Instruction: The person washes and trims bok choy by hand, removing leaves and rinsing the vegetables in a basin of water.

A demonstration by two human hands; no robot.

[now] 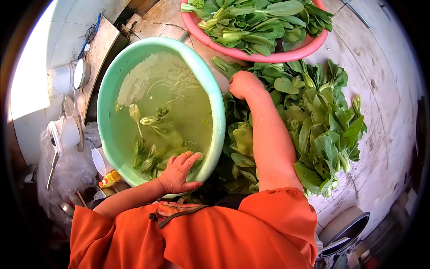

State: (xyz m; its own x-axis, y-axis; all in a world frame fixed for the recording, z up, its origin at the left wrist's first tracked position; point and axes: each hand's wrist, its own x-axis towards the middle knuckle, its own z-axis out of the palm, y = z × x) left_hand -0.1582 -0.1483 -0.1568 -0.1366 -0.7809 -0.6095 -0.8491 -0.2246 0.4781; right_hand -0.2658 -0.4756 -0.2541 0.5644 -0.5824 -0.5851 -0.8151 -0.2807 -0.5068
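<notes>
My left hand (178,172) rests at the near side of the green basin (217,130), fingers spread and thumb apart, over the water. Just beyond its fingertips several bok choy (156,127) float in the cloudy, greenish water. To the right of the basin, my right hand (245,85) is closed in a fist at the far left edge of a bok choy pile (313,125) on the floor. A single bok choy (225,66) lies against the far side of that fist. Whatever the fingers hold is hidden beneath the hand.
A pink basin (286,57) heaped with bok choy (251,27) stands at the back. White containers (66,134), a plastic bag (49,175) and an orange-yellow bottle (109,178) crowd the left. A dark-rimmed pot (345,228) sits at the lower right on the tiled floor.
</notes>
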